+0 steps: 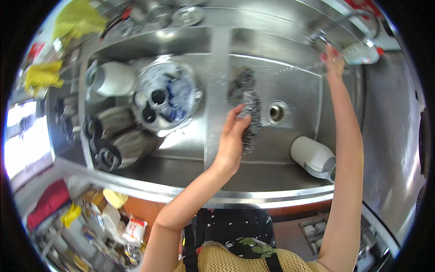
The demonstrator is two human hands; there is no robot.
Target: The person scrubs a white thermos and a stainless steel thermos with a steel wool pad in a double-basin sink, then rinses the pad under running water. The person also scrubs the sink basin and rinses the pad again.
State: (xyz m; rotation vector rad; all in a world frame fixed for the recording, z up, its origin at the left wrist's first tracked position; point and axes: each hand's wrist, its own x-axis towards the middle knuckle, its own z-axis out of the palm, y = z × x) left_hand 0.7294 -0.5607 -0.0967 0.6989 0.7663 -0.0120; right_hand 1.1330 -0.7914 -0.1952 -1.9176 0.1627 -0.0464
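Observation:
My left hand [231, 142] grips a long clump of silvery steel wool scourers [249, 102] over the right sink basin [302, 98], beside the divider. At the back right, my right hand [334, 64] reaches to the metal faucet [319, 35], by a red part [324, 56]; blur hides whether it grips. A thin stream of water [292, 69] arcs leftward from near that hand into the basin. A white vacuum jug [311, 156] lies on its side in the basin's front right corner, right of the drain [277, 112].
The left basin holds a round tub [193, 115] of suds and dark pieces, a white jug [117, 80] and steel jugs [117, 122]. A plastic bottle [362, 54] stands beside the faucet. Yellow cloths [44, 76] hang at left. Lids [188, 15] lie on the back ledge.

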